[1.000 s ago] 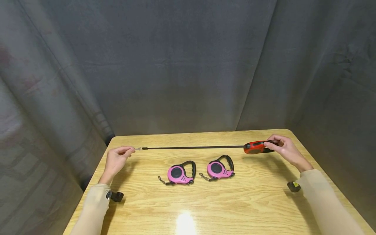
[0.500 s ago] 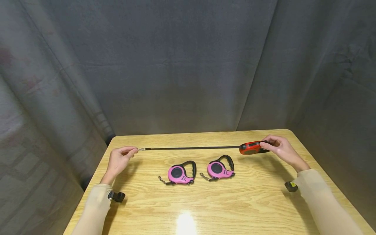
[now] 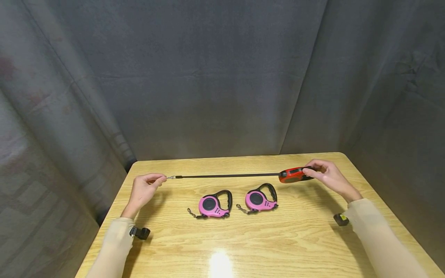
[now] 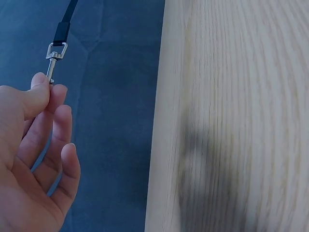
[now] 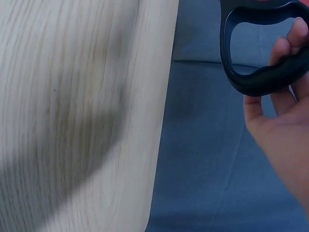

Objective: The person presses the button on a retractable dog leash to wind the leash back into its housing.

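Note:
A red retractable leash [image 3: 292,174] hangs above the wooden table [image 3: 243,239] at the far right, and my right hand [image 3: 325,174] holds it by its black handle [image 5: 260,72]. Its black strap [image 3: 226,176] runs taut to the left. The strap ends in a metal clip [image 3: 171,177] [image 4: 52,60], which my left hand [image 3: 145,187] pinches between thumb and forefinger [image 4: 58,94]. Two pink retractable leashes lie on the table below the strap: one at the left [image 3: 212,204], one at the right [image 3: 259,199].
Grey cloth [image 3: 208,77] hangs behind and on both sides of the table. Small black wrist cameras [image 3: 140,233] [image 3: 341,219] sit at both sleeves. A light glare [image 3: 219,264] marks the near table surface.
Both hands have drawn closer together: the red leash moved left, the clip moved right, and the strap between them has grown shorter.

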A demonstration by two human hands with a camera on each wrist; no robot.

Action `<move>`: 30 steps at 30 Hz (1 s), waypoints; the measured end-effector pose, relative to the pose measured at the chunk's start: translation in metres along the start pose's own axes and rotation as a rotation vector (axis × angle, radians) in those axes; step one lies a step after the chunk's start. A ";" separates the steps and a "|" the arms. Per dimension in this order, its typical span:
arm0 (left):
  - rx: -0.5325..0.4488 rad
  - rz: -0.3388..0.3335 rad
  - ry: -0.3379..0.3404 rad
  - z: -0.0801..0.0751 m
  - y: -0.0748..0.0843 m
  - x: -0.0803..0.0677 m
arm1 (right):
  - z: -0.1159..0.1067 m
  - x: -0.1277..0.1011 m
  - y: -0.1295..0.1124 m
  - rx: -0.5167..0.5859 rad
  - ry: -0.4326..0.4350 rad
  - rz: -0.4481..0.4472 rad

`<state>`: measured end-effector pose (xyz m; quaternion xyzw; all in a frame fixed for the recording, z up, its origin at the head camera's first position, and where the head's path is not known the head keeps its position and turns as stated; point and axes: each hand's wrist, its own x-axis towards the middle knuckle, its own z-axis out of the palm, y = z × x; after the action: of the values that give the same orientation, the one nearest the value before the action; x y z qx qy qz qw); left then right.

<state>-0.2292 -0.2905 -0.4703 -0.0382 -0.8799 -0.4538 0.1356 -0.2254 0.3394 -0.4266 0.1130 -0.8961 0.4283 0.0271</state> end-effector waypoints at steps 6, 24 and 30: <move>-0.008 -0.001 0.007 0.000 0.000 -0.001 | 0.002 0.002 -0.007 -0.023 -0.008 -0.011; 0.019 0.023 0.004 0.000 0.007 -0.004 | 0.013 0.003 -0.018 -0.037 -0.008 -0.035; 0.019 0.031 0.014 0.001 0.008 -0.005 | 0.018 0.003 -0.023 -0.041 -0.002 -0.053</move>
<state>-0.2228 -0.2847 -0.4660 -0.0473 -0.8825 -0.4436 0.1492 -0.2221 0.3108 -0.4204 0.1365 -0.9015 0.4089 0.0397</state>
